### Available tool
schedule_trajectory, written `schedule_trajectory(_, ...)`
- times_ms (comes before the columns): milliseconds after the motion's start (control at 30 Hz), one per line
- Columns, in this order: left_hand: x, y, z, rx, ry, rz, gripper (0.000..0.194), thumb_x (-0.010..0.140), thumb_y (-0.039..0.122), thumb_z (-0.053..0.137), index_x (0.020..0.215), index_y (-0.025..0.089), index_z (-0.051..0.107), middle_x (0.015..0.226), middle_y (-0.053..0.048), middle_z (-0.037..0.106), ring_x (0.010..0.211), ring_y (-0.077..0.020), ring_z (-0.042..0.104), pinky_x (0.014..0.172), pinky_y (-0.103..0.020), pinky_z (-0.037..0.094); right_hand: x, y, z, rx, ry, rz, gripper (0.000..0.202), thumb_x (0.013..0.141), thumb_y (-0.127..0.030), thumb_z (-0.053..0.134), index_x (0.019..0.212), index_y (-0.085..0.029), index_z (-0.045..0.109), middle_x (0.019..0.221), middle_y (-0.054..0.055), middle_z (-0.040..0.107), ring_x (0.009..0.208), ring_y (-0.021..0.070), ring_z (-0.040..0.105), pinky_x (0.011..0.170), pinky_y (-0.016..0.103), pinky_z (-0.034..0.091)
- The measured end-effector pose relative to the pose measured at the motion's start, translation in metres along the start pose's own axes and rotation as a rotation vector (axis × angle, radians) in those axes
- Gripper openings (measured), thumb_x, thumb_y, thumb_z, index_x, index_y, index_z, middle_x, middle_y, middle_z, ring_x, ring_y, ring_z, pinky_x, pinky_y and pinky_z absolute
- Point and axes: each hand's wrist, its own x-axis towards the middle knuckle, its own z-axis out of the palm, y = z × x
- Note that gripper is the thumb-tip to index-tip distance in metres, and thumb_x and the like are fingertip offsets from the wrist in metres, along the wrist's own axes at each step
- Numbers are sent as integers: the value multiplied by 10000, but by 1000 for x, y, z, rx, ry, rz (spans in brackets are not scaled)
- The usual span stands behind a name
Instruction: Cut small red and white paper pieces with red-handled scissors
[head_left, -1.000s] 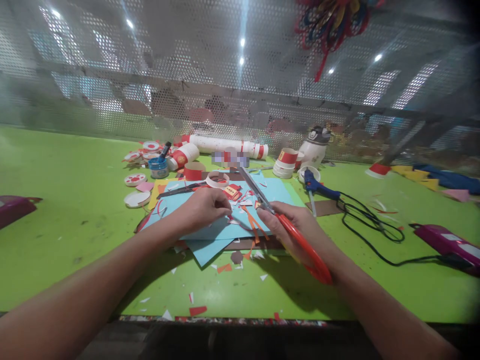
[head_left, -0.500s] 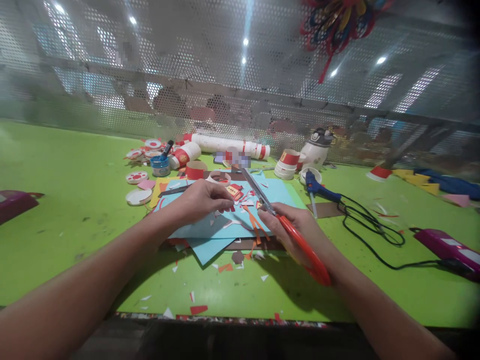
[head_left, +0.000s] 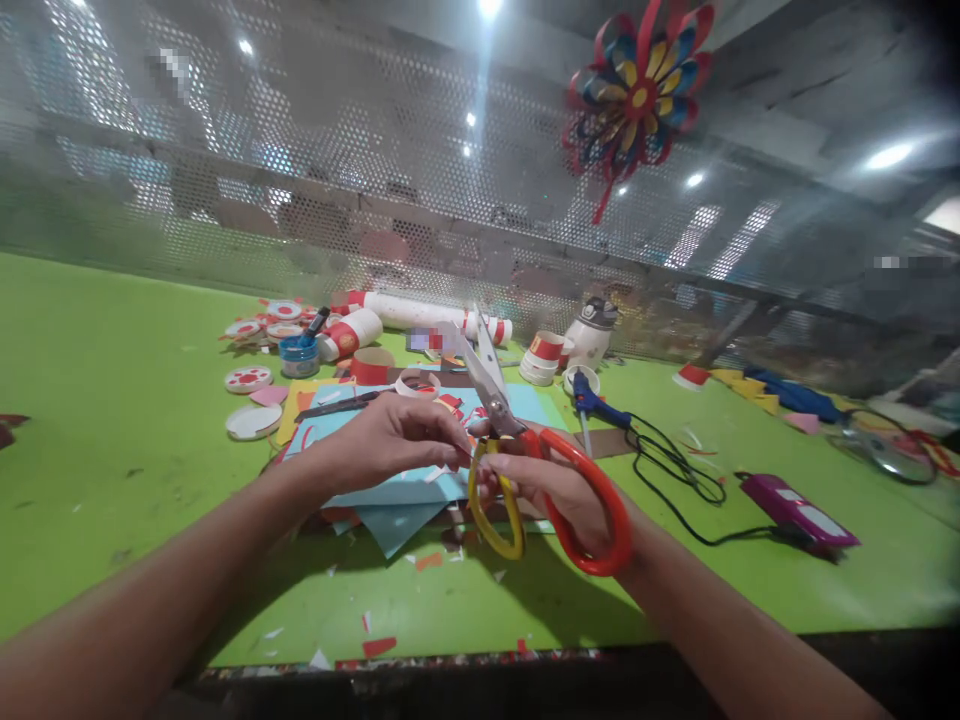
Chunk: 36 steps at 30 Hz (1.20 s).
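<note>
My right hand (head_left: 562,482) holds a pair of scissors (head_left: 491,395) with one red and one yellow handle loop; the blades are spread and point up and away. Its thumb and fingertips reach the fingertips of my left hand (head_left: 397,440). That left hand is closed in a pinch, and whatever lies between its fingers is too small to make out. Beneath both hands is a stack of light blue paper (head_left: 409,492), littered with small red, white and orange scraps. A dark, slim tool (head_left: 341,403) rests on the paper behind my left hand.
A blue glue gun (head_left: 600,405) with a black cord lies right of the paper, near a purple power strip (head_left: 799,512). Red-and-white cups (head_left: 541,358), a white bottle (head_left: 589,335), a long white tube (head_left: 412,311) and a blue jar (head_left: 299,356) stand behind. Scraps dot the green table (head_left: 135,480).
The scissors have opened and turned, so the yellow loop now shows. My hands have come together at the fingertips. The view has shifted to the right and up.
</note>
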Motion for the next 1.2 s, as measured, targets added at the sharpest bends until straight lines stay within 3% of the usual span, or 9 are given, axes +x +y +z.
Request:
schedule_trajectory(200, -4, 8, -2, 29, -11, 68, 52, 732, 164, 659, 771, 162, 693, 738, -20, 677, 700, -129, 609, 674, -233, 483, 6, -4, 10, 146, -20, -18, 55, 803, -188, 612, 847, -173, 639, 831, 26, 601, 672, 132, 584, 728, 354, 503)
schedule_trajectory(367, -6, 11, 2, -30, 25, 72, 56, 725, 158, 666, 774, 159, 692, 747, -20, 668, 720, -130, 602, 695, -241, 470, 9, -3, 14, 173, 18, -82, 196, 790, -178, 596, 985, -198, 607, 784, 8, 583, 637, 133, 562, 650, 332, 508)
schedule_trajectory(500, -5, 7, 6, -226, 108, -14, 212, 712, 167, 687, 924, 179, 676, 830, -29, 671, 747, -129, 601, 673, -232, 456, 10, -1, 16, 98, 150, -209, 249, 793, -226, 604, 1040, -227, 570, 769, -7, 571, 657, 148, 553, 624, 320, 512)
schedule_trajectory(667, -3, 5, 15, -468, 183, -125, 212, 689, 144, 704, 897, 180, 683, 844, -56, 690, 819, -153, 613, 731, -248, 434, 10, 0, 22, -84, 401, -419, 242, 820, -204, 588, 1057, -221, 541, 775, -15, 578, 725, 163, 569, 690, 294, 467)
schedule_trajectory(800, -1, 3, 26, -528, 216, -205, 111, 722, 224, 687, 815, 168, 710, 888, -79, 696, 865, -170, 599, 763, -259, 414, 9, 1, 27, -200, 517, -519, 239, 833, -184, 570, 1068, -219, 536, 764, -24, 551, 698, 153, 554, 650, 265, 445)
schedule_trajectory(1033, 0, -2, 33, -514, 338, -171, 138, 733, 288, 680, 792, 169, 716, 810, -42, 661, 781, -142, 539, 740, -260, 396, 11, 8, 39, -270, 538, -548, 232, 847, -184, 545, 1077, -208, 523, 745, -29, 495, 619, 124, 492, 591, 248, 435)
schedule_trajectory(1200, -1, 1, 32, -582, 341, -161, 119, 744, 267, 674, 793, 161, 698, 770, -22, 626, 744, -113, 522, 722, -231, 395, 12, 7, 40, -310, 509, -558, 221, 846, -174, 543, 1065, -204, 526, 762, -27, 512, 653, 125, 509, 617, 241, 453)
